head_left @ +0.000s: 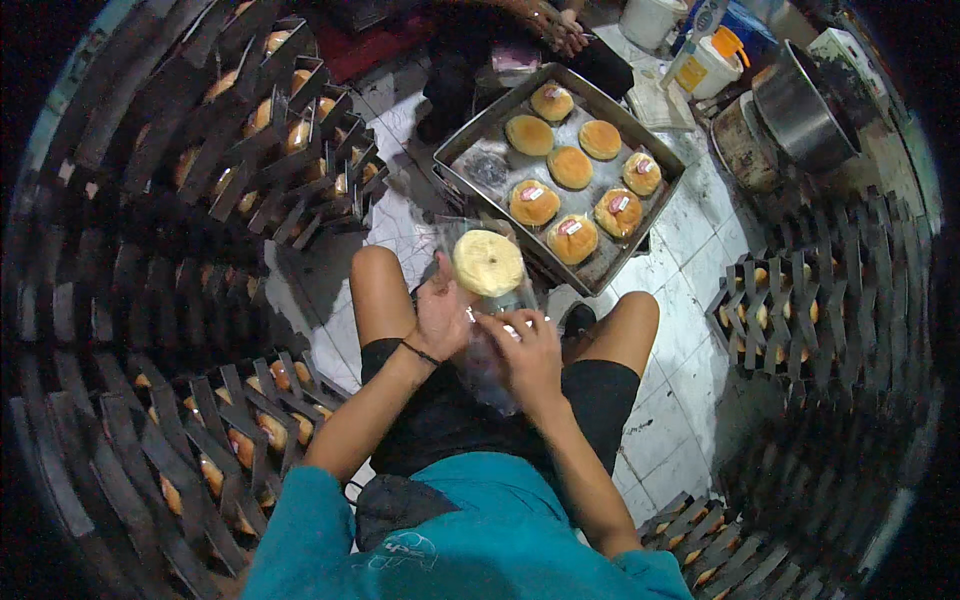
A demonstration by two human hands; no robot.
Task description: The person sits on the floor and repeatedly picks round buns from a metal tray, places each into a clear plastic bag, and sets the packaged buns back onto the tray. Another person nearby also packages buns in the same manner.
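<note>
Centrally, a pale round bun point(488, 263) is held up inside a clear plastic bag point(532, 297), just below the near corner of a tray. The bag's lower left side is met by the left hand point(445, 312), whose fingers are partly hidden, so whether they are closed cannot be told; by the right hand point(525, 348), with fingertips brought together, the crinkled, shiny film is pinched beneath the bun. The bun's visible face is smooth and flat, marked by one small dark spot. In the upper middle, eight domed, golden-brown buns point(570, 167) are contained in the square metal tray point(490, 222), its rim raised and its floor stained; five are topped with small red-and-white labels point(618, 204), while three are left plain. By dark stacked trays point(95, 450) at the left and right edges, many more buns are held in tight rows. At upper right are seen a deep metal pot point(808, 105), its wall dull and silvery, and a white tub point(712, 66) bearing a yellow label and topped with something orange.
</note>
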